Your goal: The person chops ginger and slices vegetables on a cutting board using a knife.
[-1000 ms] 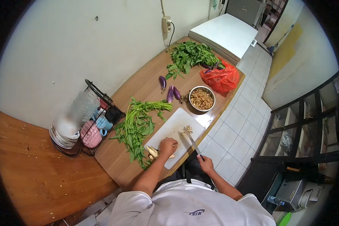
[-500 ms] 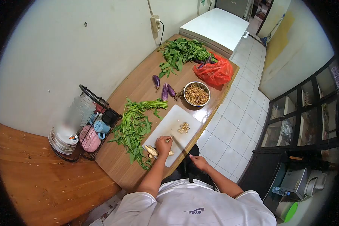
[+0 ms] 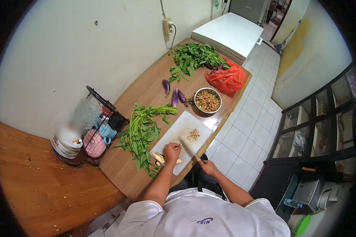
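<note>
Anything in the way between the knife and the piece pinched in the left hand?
Nothing visible stands between the knife in the right hand and the small pale piece in the left hand; the chopped pile lies on the blade's other side.

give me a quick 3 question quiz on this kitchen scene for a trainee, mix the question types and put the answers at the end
1. What does the person's right hand hold?
2. True or false: the round metal bowl of brown pieces stands off the white rectangular cutting board.
3. How many long purple eggplants lie between the two heaps of leafy greens?

Key: 1. A long-bladed knife; 2. True; 3. Three.
</note>
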Demonstrator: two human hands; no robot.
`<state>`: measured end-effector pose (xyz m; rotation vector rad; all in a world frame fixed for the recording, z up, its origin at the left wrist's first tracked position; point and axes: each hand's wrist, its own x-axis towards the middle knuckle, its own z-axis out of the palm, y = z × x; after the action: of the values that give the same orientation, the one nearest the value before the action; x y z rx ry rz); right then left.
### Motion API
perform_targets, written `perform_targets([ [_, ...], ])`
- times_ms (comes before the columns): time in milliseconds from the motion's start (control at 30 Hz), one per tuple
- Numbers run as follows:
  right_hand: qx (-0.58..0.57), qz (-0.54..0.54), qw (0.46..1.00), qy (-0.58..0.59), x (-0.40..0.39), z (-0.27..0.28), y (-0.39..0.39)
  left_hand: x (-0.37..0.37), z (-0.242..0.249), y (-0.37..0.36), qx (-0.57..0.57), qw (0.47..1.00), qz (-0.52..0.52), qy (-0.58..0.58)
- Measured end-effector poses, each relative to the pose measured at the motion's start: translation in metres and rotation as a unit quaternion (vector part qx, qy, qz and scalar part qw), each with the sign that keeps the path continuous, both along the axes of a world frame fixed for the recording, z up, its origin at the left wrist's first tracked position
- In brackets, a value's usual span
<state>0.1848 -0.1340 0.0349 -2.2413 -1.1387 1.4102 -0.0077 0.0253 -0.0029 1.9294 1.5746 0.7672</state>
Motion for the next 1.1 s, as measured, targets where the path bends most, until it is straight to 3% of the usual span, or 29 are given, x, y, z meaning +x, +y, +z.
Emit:
perform_targets([
  [133, -0.031, 0.039, 0.999, 0.003, -0.003, 0.009, -0.013, 0.0, -0.003, -0.002, 0.009, 1.0, 0.0, -0.002],
  [433, 0.007, -0.02, 0.999, -0.027, -0.006, -0.002, -0.003, -0.002, 0.006, -0.002, 0.012, 1.0, -0.009, -0.005],
  [633, -0.04, 0.022, 0.999, 0.009, -0.006, 0.005, -0.012, -0.006, -0.007, 0.0, 0.015, 0.999, -0.015, -0.037],
  [833, 0.006, -0.003, 0.999, -0.036, -0.007, -0.002, 0.002, -0.007, -0.002, -0.003, 0.019, 0.999, -0.02, -0.046],
  [900, -0.012, 0.038, 0.999, 0.005, -0.006, 0.005, -0.001, -0.009, -0.006, -0.003, 0.029, 0.998, -0.022, -0.045],
  [1033, -0.022, 0.046, 0.998, -0.027, -0.011, 0.004, -0.006, -0.011, -0.011, -0.004, 0.037, 0.998, -0.035, -0.033],
  [1100, -0.001, -0.007, 0.999, -0.038, -0.013, -0.003, -0.003, -0.011, -0.008, -0.007, 0.025, 0.999, -0.031, -0.036],
])
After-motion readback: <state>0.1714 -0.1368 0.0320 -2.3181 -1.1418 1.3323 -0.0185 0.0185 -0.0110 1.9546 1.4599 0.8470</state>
